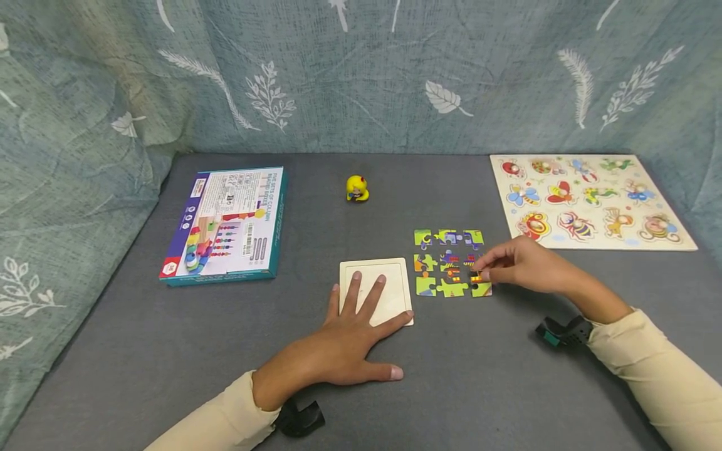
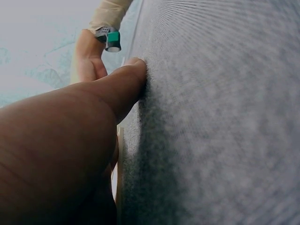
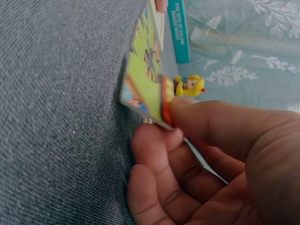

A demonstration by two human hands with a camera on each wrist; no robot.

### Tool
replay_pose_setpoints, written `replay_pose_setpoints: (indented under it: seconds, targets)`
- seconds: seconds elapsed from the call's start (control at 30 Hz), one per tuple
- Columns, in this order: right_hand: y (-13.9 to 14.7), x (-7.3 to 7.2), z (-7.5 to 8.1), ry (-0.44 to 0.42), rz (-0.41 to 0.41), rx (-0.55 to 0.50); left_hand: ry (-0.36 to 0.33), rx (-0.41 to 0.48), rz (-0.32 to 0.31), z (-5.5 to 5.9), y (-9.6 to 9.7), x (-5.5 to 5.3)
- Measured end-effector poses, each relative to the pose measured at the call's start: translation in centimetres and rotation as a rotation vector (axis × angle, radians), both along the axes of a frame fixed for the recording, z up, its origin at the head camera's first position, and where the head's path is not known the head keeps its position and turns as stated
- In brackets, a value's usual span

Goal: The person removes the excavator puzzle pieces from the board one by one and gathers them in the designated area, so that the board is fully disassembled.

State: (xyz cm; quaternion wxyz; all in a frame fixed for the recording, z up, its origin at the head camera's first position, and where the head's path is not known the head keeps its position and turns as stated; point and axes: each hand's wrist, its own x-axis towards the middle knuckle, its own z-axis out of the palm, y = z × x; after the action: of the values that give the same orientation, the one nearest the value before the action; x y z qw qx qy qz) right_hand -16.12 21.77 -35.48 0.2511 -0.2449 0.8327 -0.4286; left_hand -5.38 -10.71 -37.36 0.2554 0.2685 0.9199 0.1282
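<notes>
My left hand (image 1: pixel 344 344) lies spread, its fingers resting on a square wooden puzzle tray (image 1: pixel 395 275) with a raised rim. In the left wrist view the thumb (image 2: pixel 126 77) reaches over the grey cloth. To the tray's right, several jigsaw pieces (image 1: pixel 453 288) lie face up in loose rows with gaps between them. At their lower right corner my right hand (image 1: pixel 527 266) pinches a green jigsaw piece (image 3: pixel 143 86) between thumb and fingers. The right wrist view shows that piece tilted, one edge lifted, with the thumb over its red and yellow part.
A bead set box (image 1: pixel 225 225) lies at the left. A small yellow toy figure (image 1: pixel 356 189) stands at the back middle. At the back right lies a wooden insect puzzle board (image 1: pixel 592 200). A patterned curtain (image 1: pixel 361 75) hangs behind the grey table (image 1: pixel 462 388).
</notes>
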Motion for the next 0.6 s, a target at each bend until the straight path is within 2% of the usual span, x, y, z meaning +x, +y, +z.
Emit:
replay_pose_setpoints:
  seconds: [0.2,0.37,0.6]
  targets:
    - [-0.03,0.04,-0.06,-0.032,-0.001,0.021,-0.004,-0.003,0.000,-0.08,-0.04,0.00]
    - [-0.15,0.10,0.04,0.000,-0.022,0.064,-0.003,-0.004,-0.004,-0.05,-0.05,-0.01]
    - [-0.21,-0.02,0.38,0.009,-0.016,0.051,-0.005,0.004,-0.006,-0.10,-0.05,-0.04]
